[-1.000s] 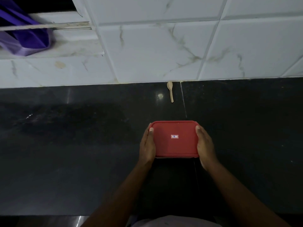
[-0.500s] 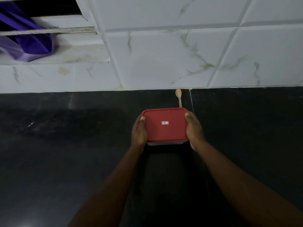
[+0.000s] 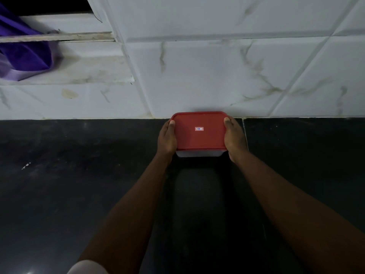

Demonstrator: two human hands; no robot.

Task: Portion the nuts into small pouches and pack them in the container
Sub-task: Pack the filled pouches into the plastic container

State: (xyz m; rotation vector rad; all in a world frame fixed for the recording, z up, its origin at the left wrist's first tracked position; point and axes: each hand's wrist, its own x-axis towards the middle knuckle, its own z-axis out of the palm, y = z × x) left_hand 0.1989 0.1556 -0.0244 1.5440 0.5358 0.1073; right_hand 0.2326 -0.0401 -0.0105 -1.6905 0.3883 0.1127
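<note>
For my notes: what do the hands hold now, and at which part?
The red-lidded container, by its short sides: left hand on the left edge, right hand on the right.

Noted black counter point(image 3: 59, 194) under white veined wall tiles point(image 3: 197, 76); purple cloth point(image 3: 23, 56) on pale ledge point(image 3: 88, 74), upper left.

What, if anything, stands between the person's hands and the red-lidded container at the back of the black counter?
Nothing visible does. The left hand and the right hand grip the container by its short sides, thumbs on the red lid. It is at the back of the counter, close to the tiled wall.
</note>
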